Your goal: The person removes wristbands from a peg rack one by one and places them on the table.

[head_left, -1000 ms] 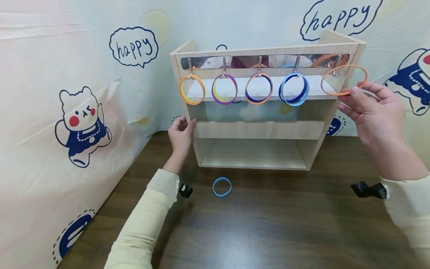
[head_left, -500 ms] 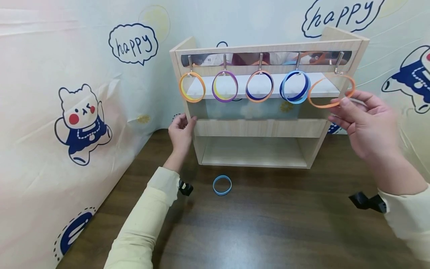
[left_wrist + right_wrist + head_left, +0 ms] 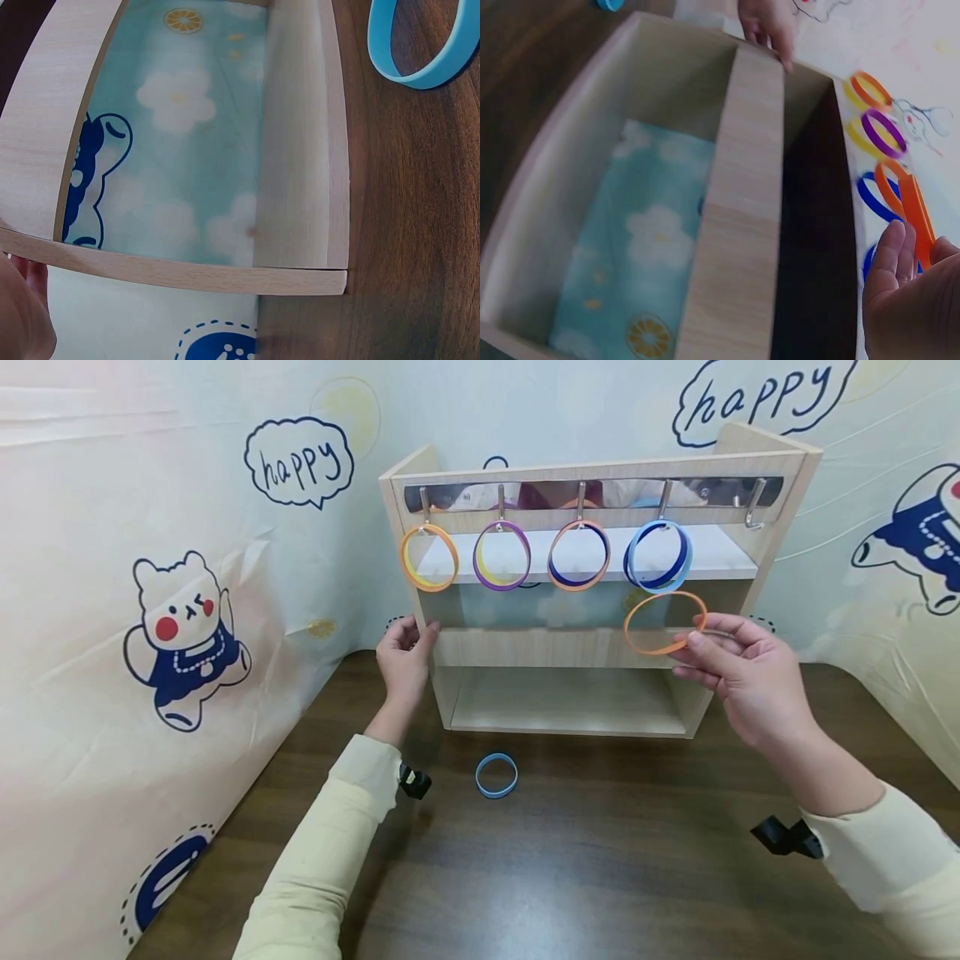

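Observation:
In the head view my right hand [image 3: 750,681] pinches an orange silicone wristband [image 3: 651,652] between thumb and fingers, below the row of hooks. The right wrist view also shows that orange wristband [image 3: 919,217] at the fingertips. My left hand [image 3: 405,664] grips the left side panel of a wooden shelf rack [image 3: 577,649], its thumb on the front edge. Wristbands hang from the hooks: orange and yellow [image 3: 454,558], purple and yellow [image 3: 527,556], orange and dark blue [image 3: 551,567], light and dark blue [image 3: 684,560]. The far right hook [image 3: 754,503] is bare.
A light blue wristband [image 3: 497,795] lies on the dark wooden table [image 3: 585,860] in front of the rack. Printed cloth [image 3: 202,777] covers the wall behind and to the left. The rack's lower compartment [image 3: 562,700] faces forward.
My right hand has moved left and down with the orange wristband, away from the far right hook to below the light and dark blue bands. My left hand stays on the rack.

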`<state>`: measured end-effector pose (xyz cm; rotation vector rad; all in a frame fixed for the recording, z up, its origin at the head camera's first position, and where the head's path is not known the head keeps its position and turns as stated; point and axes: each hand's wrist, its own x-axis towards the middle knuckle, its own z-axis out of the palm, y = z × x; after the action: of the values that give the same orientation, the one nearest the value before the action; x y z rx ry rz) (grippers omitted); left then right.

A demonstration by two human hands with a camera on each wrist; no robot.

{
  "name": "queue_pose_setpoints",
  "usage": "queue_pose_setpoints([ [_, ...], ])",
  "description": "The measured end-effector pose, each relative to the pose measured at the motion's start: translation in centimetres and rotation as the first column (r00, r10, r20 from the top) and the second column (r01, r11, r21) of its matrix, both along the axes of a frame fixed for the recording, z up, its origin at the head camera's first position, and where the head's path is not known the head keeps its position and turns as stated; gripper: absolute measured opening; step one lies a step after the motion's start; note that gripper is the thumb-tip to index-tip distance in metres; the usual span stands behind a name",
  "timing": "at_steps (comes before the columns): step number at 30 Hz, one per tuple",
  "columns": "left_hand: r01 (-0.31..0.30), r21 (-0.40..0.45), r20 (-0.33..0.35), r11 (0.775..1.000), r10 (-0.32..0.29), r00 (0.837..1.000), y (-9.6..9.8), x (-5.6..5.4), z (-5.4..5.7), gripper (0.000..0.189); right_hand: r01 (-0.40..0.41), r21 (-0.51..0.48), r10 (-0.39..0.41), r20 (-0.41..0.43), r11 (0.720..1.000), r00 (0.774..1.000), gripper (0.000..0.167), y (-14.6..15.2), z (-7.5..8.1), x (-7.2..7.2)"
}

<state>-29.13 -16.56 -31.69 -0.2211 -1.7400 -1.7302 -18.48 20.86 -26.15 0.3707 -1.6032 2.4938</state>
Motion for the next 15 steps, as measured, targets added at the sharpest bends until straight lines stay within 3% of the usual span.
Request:
queue_pose_setpoints([
  [6, -0.013, 0.008, -0.016, 1.000, 0.013, 1.000, -0.6, -2.0, -1.7, 0.030, -0.056, 0.073, 0.054, 0.036, 0.996, 0.998, 0.018, -1.1, -1.8, -0.1],
  [15, -0.028, 0.003, -0.025, 1.000, 0.028, 0.999, -0.7, -2.4, -2.0, 0.027, -0.126, 0.227, 0.099, 0.128, 0.966, 0.987, 0.020, -3.0, -4.7, -0.3],
])
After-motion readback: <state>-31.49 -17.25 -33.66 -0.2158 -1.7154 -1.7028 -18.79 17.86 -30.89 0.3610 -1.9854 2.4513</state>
